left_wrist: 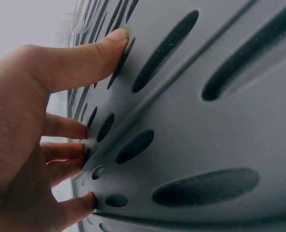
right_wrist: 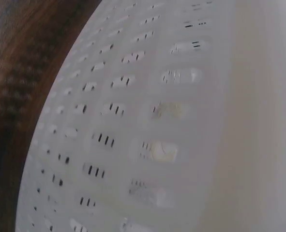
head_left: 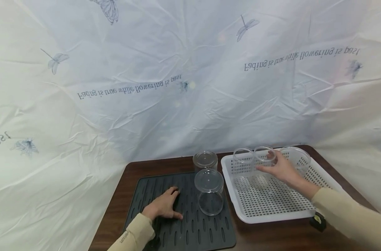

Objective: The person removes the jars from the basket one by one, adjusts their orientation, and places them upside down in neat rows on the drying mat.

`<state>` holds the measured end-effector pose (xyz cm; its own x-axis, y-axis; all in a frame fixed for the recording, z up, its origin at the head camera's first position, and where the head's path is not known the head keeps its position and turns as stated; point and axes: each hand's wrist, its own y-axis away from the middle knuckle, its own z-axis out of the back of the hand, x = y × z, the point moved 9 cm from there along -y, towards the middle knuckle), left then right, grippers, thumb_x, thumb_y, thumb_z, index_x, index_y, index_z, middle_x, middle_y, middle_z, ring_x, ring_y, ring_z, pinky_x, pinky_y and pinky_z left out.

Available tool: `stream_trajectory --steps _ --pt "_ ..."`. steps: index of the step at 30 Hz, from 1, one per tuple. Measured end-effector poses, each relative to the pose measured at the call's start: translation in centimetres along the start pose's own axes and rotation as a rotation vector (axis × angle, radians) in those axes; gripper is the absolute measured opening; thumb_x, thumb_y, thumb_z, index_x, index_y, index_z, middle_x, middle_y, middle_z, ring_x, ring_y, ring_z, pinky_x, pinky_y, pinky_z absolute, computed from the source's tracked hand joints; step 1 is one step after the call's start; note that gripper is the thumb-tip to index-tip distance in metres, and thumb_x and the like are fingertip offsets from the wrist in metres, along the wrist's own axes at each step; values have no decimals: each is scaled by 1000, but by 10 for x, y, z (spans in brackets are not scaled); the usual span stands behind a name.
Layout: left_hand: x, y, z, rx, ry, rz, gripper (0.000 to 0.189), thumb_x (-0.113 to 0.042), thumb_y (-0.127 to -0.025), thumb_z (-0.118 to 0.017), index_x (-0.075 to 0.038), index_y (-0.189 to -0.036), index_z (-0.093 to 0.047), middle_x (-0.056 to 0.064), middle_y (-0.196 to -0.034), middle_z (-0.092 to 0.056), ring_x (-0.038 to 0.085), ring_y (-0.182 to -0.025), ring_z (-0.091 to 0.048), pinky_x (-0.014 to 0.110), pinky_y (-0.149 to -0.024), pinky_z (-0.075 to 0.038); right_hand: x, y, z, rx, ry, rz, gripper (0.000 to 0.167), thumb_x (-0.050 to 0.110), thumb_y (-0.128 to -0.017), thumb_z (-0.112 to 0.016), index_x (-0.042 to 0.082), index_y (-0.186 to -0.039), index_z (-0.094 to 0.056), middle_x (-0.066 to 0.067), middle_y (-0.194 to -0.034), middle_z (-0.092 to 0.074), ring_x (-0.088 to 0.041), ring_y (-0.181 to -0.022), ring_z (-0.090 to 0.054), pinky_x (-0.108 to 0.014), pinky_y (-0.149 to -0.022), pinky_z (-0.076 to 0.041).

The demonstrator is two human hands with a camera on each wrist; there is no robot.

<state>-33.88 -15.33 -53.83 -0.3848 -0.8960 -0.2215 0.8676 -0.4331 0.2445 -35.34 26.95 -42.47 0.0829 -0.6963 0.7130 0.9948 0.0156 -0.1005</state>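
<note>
In the head view my right hand (head_left: 283, 169) reaches over the white plastic basket (head_left: 240, 212). Its thumb and fingers grip a clear jar (head_left: 260, 178) near the rim. Another clear jar (head_left: 242, 166) stands close on its left, and a wider one (head_left: 298, 159) to the right is partly behind the hand. My left hand (head_left: 164, 205) rests on the dark grey slotted mat (head_left: 178, 233); its fingertips touch the surface, also in the left wrist view. Clear jars, one nearer (head_left: 210, 202) and one farther (head_left: 205, 160), stand at the mat's right side. The right wrist view shows the basket's wall (right_wrist: 133, 121) but no hand.
A brown wooden table (head_left: 112, 212) carries the mat and basket. Behind it hangs a pale printed sheet (head_left: 165, 115), close to the table's back edge. A small black object with a yellow patch (head_left: 318, 221) lies by the basket's front right corner.
</note>
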Motion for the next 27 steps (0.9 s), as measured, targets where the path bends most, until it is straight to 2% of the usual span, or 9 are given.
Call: stream_trajectory --steps 4,9,14,27 --pt "-1 1 -1 -6 -6 -6 103 -67 -70 -76 -8 -147 -41 14 -154 -32 34 -138 -39 52 -101 -45 -5 0 -6 -1 -42 -26 102 52 -81 -75 -5 -148 -23 -30 -138 -41 -46 -118 -47 -49 -80 -53" --pt "-3 0 -1 -9 -12 -14 103 -66 -70 -77 -8 -147 -41 13 -154 -33 33 -138 -40 50 -101 -46 -12 1 -10 -19 -28 -55 98 53 -80 -75 -5 -144 -30 -33 -135 -44 -48 -118 -49 -48 -79 -54" --pt "-4 -2 3 -19 -10 -24 103 -65 -70 -77 -8 -147 -41 13 -155 -32 33 -138 -40 50 -101 -46 -13 0 -8 -61 -51 -37 93 47 -81 -77 -5 -143 -31 -30 -140 -41 -50 -124 -44 -57 -88 -50" --pt "2 -2 -1 -12 7 2 103 -66 -70 -76 -10 -148 -40 12 -155 -31 32 -139 -39 51 -103 -45 -19 2 -19 -63 -86 -70 99 50 -79 -77 -4 -145 -27 -34 -139 -39 -55 -129 -38 -61 -94 -47"
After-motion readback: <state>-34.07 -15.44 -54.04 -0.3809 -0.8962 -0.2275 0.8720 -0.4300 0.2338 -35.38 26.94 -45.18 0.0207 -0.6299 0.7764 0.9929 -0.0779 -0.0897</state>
